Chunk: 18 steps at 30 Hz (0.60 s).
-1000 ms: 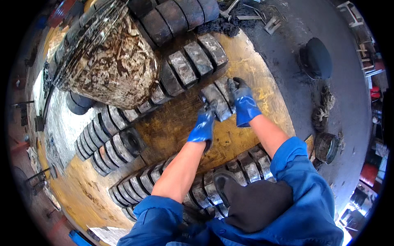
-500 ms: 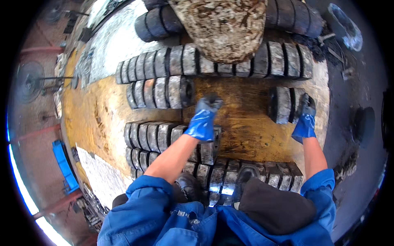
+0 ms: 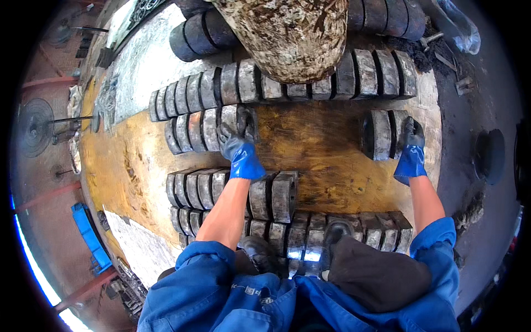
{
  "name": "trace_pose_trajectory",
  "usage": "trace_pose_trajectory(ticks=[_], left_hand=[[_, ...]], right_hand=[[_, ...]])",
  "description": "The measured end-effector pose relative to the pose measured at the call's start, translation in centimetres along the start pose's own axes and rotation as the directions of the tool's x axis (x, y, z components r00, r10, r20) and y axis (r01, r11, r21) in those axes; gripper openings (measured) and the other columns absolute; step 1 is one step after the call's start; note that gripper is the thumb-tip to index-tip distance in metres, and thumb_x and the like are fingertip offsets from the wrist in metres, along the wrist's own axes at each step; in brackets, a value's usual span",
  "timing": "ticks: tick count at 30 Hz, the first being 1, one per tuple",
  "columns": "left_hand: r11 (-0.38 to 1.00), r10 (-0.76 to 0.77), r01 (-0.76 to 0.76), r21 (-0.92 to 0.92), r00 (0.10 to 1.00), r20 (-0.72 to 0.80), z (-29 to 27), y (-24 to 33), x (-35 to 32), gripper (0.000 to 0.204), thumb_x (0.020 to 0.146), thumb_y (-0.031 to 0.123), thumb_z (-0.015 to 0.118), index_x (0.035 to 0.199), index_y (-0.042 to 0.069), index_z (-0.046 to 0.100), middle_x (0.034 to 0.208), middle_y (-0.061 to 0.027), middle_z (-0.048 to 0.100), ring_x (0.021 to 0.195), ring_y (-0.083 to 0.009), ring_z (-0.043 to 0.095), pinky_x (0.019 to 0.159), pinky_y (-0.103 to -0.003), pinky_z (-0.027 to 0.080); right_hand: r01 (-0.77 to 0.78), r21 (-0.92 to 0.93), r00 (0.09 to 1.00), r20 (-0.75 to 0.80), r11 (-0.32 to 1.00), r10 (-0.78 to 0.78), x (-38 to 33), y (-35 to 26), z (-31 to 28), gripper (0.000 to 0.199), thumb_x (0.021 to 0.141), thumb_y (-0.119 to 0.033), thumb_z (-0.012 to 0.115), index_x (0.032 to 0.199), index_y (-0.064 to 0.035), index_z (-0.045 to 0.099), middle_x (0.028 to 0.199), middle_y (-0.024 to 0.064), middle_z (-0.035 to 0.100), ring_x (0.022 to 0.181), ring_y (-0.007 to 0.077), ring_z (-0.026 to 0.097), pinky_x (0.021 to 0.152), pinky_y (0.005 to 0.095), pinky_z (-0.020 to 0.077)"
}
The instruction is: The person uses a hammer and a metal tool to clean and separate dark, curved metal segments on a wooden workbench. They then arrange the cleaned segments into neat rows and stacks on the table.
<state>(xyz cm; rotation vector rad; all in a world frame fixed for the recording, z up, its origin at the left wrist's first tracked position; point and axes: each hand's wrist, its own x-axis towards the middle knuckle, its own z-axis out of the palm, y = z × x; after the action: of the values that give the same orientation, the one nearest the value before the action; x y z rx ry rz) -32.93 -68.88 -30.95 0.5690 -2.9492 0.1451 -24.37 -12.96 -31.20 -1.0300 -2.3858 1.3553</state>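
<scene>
- My left hand (image 3: 237, 145), in a blue-cuffed glove, is on the end ring (image 3: 228, 115) of the short row (image 3: 194, 133). Fingers spread to either side of the rim; whether they are squeezing, I cannot tell.
- My right hand (image 3: 412, 131), gloved likewise, is at the outer end of a pair of rings (image 3: 380, 135), well apart from that row across the yellow-brown boards (image 3: 315, 149). Fingers bent against the end ring there; grip hidden, so I cannot tell if it is firm.
- Rings stand on edge, side by side (grey and scuffed). A long row (image 3: 365, 74) lies beyond; nearer rows (image 3: 284, 198) run by my shoes (image 3: 260, 255).
- Handling, my judgement: heavy, stiff, probably metal, not fragile, inclined to roll; grime could make gloves slip.
- Hold: I would span the rim across its width, or hook the dark opening at an exposed end, keeping fingers out of the gaps, where a pinch seems likely.
</scene>
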Motion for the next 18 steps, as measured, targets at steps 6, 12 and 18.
trace_pose_trajectory(ticks=[6,12,18], left_hand=[[0.977,-0.087,0.073,0.199,0.994,0.061,-0.6,2.1,0.5,0.103,0.079,0.063,0.067,0.153,0.003,0.026,0.114,-0.0237,0.066,0.106,-0.0366,0.063,0.09,-0.043,0.051],[0.991,-0.125,0.105,0.083,0.947,0.295,-3.9,0.7,2.9,0.097,0.073,0.062,0.075,0.143,0.003,0.043,0.103,-0.0205,0.071,0.1,-0.0369,0.068,0.088,-0.045,0.053],[0.915,-0.057,0.163,-0.368,0.958,0.282,-4.7,-1.1,4.4,0.068,0.072,0.045,0.084,0.116,-0.003,0.065,0.104,-0.0238,0.071,0.097,-0.0378,0.068,0.084,-0.042,0.053]], right_hand=[[-0.058,0.058,0.998,0.005,0.997,0.058,-0.1,0.7,-0.2,0.049,0.099,-0.046,0.058,0.12,-0.0013,0.064,0.102,0.0073,0.068,0.084,0.0154,0.059,0.077,0.0317,0.0499],[-0.013,0.079,1.0,0.025,0.997,0.011,0.1,1.0,0.2,0.052,0.099,-0.049,0.057,0.116,-0.0006,0.065,0.099,0.0039,0.067,0.083,0.0133,0.055,0.075,0.0305,0.0479],[-0.08,-0.017,0.997,0.003,0.997,0.08,0.5,1.1,-0.2,0.049,0.099,-0.045,0.057,0.119,-0.0007,0.065,0.103,0.0135,0.071,0.089,0.0219,0.063,0.081,0.0353,0.0507]])
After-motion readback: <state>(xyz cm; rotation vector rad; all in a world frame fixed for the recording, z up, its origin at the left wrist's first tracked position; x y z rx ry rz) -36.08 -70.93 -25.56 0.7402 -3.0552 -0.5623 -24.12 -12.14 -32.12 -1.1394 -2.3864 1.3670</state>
